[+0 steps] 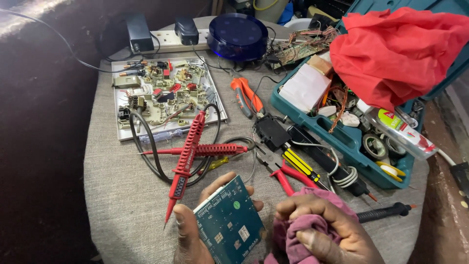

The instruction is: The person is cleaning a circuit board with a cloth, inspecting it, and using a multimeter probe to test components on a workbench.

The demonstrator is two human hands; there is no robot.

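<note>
The left hand is clamped on a green rectangular circuit board. The right hand, at 3 o'clock from it, grips a crumpled pink cloth. Two red plastic test probes lie at 11 o'clock on the grey fabric-covered tabletop

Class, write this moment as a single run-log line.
left hand: holds green circuit board | right hand: grips pink cloth | nearby: red test probes, teal toolbox

Two bare hands at the bottom edge, left hand with thumb and curled fingers showing, right hand with knuckles and a short thumbnail showing, no gloves, rings, watch or sleeves seen, wrists cut off by the frame
</note>
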